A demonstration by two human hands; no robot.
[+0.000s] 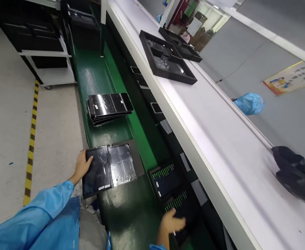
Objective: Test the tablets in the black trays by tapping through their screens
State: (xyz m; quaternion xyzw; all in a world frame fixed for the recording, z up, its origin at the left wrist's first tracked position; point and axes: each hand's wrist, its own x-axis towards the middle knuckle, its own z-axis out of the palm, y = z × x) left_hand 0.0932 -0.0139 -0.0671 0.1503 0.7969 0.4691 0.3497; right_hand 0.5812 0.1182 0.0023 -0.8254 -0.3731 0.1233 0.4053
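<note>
Left hand (81,166) grips a dark tablet panel (97,172) by its edge, keeping off its face; right hand (171,222), grip unclear, meets a lit screen (166,180) beside the panel.

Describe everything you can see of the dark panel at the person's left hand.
The dark panel is a thin, flat rectangle with a glossy, glass-like face. Two small white labels sit along its near edge. It lies beside a shinier, film-covered panel, at the near end of a green bench. The fingers of the left hand rest over its outer edge.
</note>
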